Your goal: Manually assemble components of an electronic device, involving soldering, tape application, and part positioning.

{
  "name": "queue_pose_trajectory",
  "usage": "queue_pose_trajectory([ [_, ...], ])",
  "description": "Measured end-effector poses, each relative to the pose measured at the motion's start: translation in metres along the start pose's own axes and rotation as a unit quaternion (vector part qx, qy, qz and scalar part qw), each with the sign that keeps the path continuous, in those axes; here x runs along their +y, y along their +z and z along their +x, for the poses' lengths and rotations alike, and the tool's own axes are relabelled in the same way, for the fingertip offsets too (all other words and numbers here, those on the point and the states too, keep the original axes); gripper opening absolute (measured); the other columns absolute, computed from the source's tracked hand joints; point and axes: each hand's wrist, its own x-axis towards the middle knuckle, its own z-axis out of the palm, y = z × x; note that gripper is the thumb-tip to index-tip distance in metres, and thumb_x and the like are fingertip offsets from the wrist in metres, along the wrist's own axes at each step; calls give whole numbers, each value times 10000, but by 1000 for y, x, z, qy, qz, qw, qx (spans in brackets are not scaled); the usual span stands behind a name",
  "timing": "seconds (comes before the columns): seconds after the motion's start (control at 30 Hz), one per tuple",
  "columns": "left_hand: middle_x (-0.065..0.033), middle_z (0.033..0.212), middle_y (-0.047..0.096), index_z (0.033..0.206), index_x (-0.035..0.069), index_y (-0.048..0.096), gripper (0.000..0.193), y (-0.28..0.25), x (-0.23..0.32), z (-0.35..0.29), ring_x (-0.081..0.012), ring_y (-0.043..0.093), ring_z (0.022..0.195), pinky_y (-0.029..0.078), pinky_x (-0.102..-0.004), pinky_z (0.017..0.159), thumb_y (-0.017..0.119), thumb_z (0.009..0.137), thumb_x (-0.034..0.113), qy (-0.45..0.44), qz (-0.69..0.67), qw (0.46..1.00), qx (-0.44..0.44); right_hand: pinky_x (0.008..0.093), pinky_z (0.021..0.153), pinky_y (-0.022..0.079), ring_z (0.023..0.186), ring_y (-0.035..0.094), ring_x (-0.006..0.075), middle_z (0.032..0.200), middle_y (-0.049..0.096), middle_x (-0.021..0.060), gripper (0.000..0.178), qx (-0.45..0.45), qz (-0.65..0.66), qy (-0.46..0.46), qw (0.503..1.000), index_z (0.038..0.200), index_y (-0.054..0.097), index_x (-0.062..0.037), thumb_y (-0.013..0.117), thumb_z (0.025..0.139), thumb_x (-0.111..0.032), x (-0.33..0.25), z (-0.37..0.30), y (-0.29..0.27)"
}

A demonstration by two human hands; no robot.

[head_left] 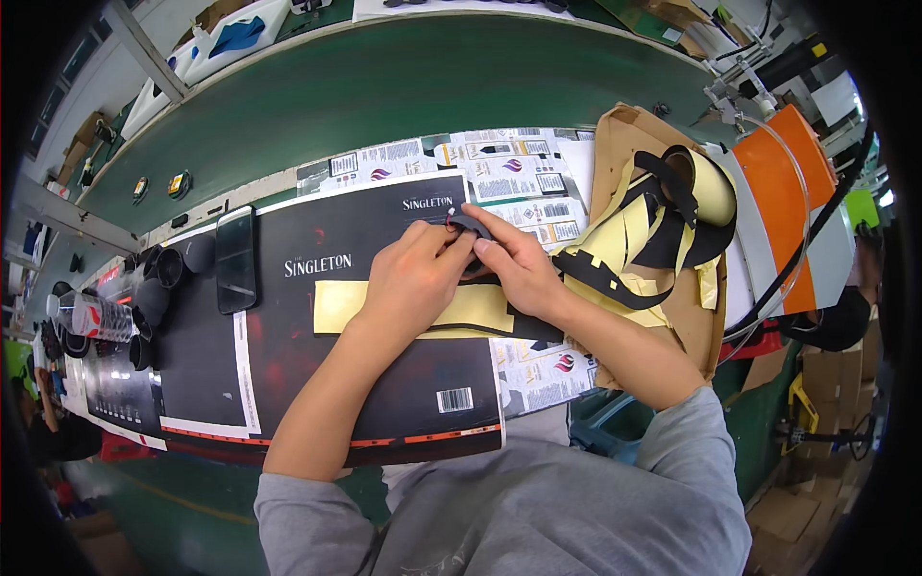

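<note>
My left hand (411, 276) and my right hand (521, 267) meet over the printed black sheet. Between their fingertips is a small dark curved part (471, 228) with a bit of red at its left side, perhaps a wire. Both hands are closed on this part, and the fingers cover much of it. Under my wrists lies a strip of pale yellow backing paper (340, 305), with a black adhesive strip (538, 328) at its right end.
At right, a cardboard tray (615, 130) holds tangled yellow backing and black strips, beside an orange-and-grey machine (788, 163). A phone (236, 259), several dark cup-shaped parts (171, 269) and a transparent bottle (101, 319) lie left. A green conveyor belt (384, 91) runs behind.
</note>
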Motion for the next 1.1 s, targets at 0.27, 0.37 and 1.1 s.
queue_pose_trajectory([
  [0.27, -113, 985, 670, 969, 2, 680, 257, -12, 5, 3, -278, 623, 810, 522, -352, 690, 701, 714, -30, 27, 0, 996, 87, 398, 802, 589, 925, 672, 333, 1174, 584, 203, 470, 15, 272, 64, 960, 1391, 386, 30, 348, 985, -203, -7, 9, -17],
  [0.37, -115, 981, 670, 965, -5, 678, 249, -15, 0, -1, -281, 622, 820, 518, -357, 704, 694, 719, -44, 17, -12, 996, 81, 390, 773, 591, 850, 687, 295, 1157, 604, 195, 476, -2, 287, 76, 955, 1379, 403, 0, 342, 974, -242, -7, 10, -18],
  [1.1, -190, 1227, 603, 1350, -62, 443, 445, 4, 9, -9, -220, 597, 1114, 486, -338, 937, 561, 956, 107, -291, -401, 868, -22, 249, 715, 570, 1034, 574, 111, 1192, 574, 56, 498, -70, 108, 35, 991, 1399, 409, -9, 531, 919, -59, -7, 2, -10],
])
